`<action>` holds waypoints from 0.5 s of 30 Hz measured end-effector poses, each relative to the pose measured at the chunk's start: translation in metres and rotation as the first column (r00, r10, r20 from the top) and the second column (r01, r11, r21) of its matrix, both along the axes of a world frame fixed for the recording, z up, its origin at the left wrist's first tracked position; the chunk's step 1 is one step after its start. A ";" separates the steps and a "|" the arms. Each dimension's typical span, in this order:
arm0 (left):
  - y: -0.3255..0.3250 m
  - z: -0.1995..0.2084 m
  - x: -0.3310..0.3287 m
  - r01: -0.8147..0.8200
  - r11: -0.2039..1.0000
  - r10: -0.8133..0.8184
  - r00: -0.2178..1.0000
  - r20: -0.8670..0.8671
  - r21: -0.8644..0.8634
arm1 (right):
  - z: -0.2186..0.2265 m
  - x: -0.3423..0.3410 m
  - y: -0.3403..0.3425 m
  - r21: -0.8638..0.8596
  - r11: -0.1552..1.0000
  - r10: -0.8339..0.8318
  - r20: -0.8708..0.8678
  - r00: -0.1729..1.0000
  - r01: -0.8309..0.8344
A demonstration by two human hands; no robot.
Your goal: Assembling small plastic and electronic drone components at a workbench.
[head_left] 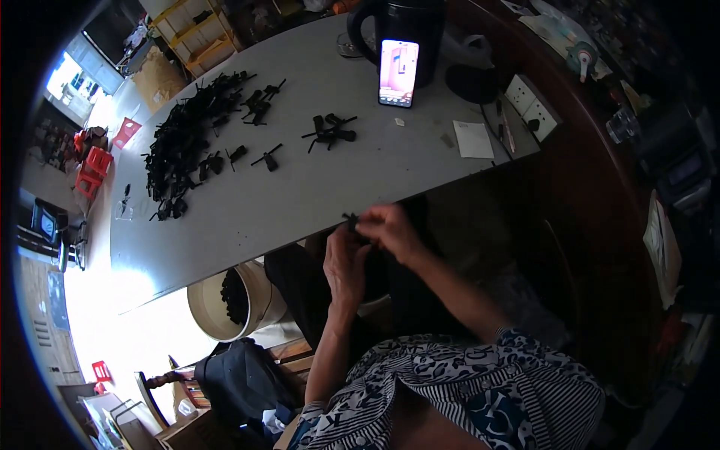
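our left hand (345, 262) and right hand (390, 229) meet at frame centre, just below near edge of grey desk (300, 195). fingers of both closed on small black part (351, 220), pinched between them. big heap of black parts (184, 142) lies upper left on desk, small cluster (330, 132) near upper centre. phone (398, 73), screen lit, leans on black jug (405, 30) at top. bucket (236, 300) with dark pieces stands below desk, left of centre.
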State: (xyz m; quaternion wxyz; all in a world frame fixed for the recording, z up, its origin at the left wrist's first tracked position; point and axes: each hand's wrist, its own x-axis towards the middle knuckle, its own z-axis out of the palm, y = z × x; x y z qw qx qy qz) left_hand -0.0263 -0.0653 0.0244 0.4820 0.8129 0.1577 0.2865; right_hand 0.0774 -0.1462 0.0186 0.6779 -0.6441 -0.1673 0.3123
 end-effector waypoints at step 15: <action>-0.010 0.020 -0.017 -0.043 0.994 0.024 0.983 -0.180 -0.102 | 0.017 -0.026 -0.029 -0.167 0.979 0.147 0.167 0.975 -0.119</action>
